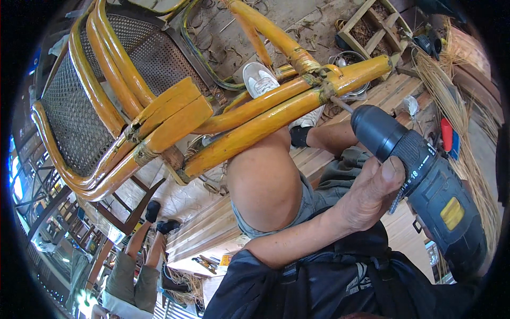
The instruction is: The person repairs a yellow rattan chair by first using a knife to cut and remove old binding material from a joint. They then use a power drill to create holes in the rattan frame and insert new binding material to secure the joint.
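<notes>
A black cordless drill (pixel 446 196) with a yellow patch slants in from the right. Its bit (pixel 341 105) meets the lashed joint of a yellow, glossy rattan pole (pixel 265 130). My left hand (pixel 374 186) is closed against the drill's front, just behind the chuck (pixel 377 130), with the thumb pressed to its side. Of my right hand only a little skin seems to show behind the drill body; its fingers are hidden. The pole belongs to a rattan chair frame (pixel 114 69) with a dark woven mesh panel (pixel 79 109). My bare knee (pixel 263 183) is under the pole.
A slatted wooden bench (pixel 212 231) runs beneath me. Loose rattan strands (pixel 446 90) and a red-handled tool (pixel 447 134) lie at right. A wooden crate (pixel 374 26) and a metal bowl (pixel 353 58) stand far off. Another person's legs (pixel 146 255) show at lower left.
</notes>
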A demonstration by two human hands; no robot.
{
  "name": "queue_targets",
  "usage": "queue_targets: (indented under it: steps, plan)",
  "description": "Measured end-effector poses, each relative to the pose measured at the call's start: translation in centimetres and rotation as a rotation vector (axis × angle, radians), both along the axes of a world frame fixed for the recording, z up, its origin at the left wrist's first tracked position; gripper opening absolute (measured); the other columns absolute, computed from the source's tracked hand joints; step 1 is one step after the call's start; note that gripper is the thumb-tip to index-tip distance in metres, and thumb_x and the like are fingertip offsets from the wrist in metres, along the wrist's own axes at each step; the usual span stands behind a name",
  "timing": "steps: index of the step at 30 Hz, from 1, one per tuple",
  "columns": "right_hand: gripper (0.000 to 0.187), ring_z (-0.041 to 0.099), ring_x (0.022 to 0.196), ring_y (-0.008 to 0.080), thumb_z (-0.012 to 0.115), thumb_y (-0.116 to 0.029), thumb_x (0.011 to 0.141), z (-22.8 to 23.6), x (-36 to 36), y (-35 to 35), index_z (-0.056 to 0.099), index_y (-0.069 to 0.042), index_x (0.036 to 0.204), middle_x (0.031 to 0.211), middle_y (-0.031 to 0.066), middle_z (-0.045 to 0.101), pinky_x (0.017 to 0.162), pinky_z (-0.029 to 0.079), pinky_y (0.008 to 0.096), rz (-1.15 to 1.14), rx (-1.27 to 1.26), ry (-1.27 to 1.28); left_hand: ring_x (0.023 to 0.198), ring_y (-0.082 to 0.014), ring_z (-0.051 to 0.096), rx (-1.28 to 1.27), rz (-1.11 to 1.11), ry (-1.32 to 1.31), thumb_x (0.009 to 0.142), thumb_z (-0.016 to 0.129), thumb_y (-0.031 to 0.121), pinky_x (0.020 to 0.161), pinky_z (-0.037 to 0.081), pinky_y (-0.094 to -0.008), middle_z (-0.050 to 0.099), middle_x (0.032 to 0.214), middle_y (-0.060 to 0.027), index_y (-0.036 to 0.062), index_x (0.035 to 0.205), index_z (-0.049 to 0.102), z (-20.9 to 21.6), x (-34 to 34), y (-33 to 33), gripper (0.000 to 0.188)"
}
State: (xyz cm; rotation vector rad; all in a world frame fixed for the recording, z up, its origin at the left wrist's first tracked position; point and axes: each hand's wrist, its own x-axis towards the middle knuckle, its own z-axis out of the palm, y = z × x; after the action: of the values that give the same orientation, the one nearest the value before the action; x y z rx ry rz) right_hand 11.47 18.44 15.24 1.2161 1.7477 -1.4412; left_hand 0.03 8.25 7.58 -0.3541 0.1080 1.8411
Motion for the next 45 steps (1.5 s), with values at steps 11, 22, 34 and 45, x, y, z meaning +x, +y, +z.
queue_targets:
  steps: [11, 22, 34, 45]
  plan:
    - [0.034, 0.06, 0.068, 0.0151, 0.061, -0.023, 0.081, 0.6, -1.3, -0.5, 0.05, -0.008, 0.109, 0.081, 0.0047, 0.059, 0.059, 0.05, 0.0278, -0.11, -0.026, -0.056, 0.114, -0.0273, 0.05, 0.036, 0.048, -0.082, 0.071, 0.069, 0.055, 0.099, 0.038, -0.0447, 0.052, 0.121, -0.0135, 0.0063, 0.126, 0.04, 0.1, -0.4, -0.1, 0.08]
    - [0.035, 0.06, 0.07, 0.0134, 0.06, -0.022, 0.082, 1.4, -1.5, -1.3, 0.05, -0.008, 0.112, 0.084, 0.0041, 0.06, 0.061, 0.05, 0.0266, -0.229, -0.041, -0.084, 0.113, -0.0304, 0.051, 0.033, -0.06, -0.004, 0.069, 0.062, 0.066, 0.098, 0.039, -0.0459, 0.051, 0.12, -0.019, 0.0043, 0.126, 0.039, 0.1, -0.6, -1.1, 0.088]
    - [0.036, 0.061, 0.073, 0.0116, 0.059, -0.021, 0.083, 1.0, -1.9, -2.3, 0.049, -0.008, 0.115, 0.087, 0.0035, 0.061, 0.063, 0.051, 0.0253, -0.438, -0.113, -0.063, 0.105, -0.0299, 0.056, -0.098, -0.165, 0.057, 0.062, 0.063, 0.073, 0.096, 0.041, -0.0452, 0.058, 0.107, -0.0185, 0.0037, 0.123, 0.041, -0.1, -0.4, -2.5, 0.095]
    - [0.044, 0.061, 0.078, 0.0089, 0.06, -0.016, 0.083, 1.0, -1.7, -2.8, 0.046, -0.008, 0.123, 0.094, 0.0032, 0.062, 0.066, 0.052, 0.0243, -0.495, -0.17, -0.172, 0.101, -0.0213, 0.057, -0.092, -0.169, 0.102, 0.074, 0.06, 0.064, 0.09, 0.044, -0.0345, 0.057, 0.11, -0.0154, -0.0015, 0.118, 0.044, -0.1, -0.8, -2.9, 0.081]
